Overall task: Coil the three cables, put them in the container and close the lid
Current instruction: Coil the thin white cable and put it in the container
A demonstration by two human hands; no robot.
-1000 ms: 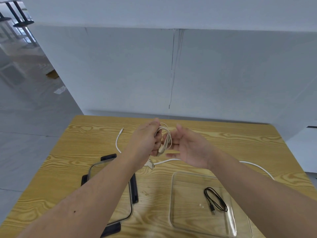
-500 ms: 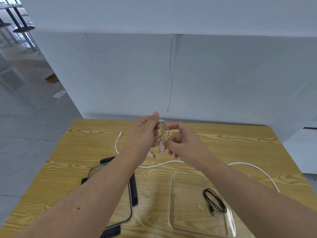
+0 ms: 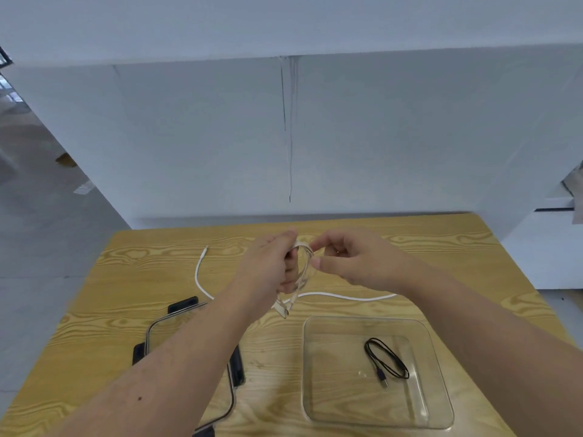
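Observation:
Over the middle of the wooden table my left hand [image 3: 270,263] grips a small coil of pale cable [image 3: 303,275], whose plug end hangs down below the hand. My right hand [image 3: 350,260] pinches the top of the same coil from the right. A long white cable [image 3: 347,296] lies loose on the table behind and under my arms, its left end curving toward the far side. A clear glass container [image 3: 438,367] sits at the near right with a coiled black cable [image 3: 386,362] inside. The lid [image 3: 233,402], clear with black clips, lies at the near left, partly hidden by my left forearm.
The wooden table [image 3: 142,279] ends at a white wall behind. Grey floor drops away to the left, and a white cabinet [image 3: 552,247] stands off the right edge.
Both hands have stayed on the pale coil; my right hand went from an open palm beside it to pinching its top. The view has tilted a little.

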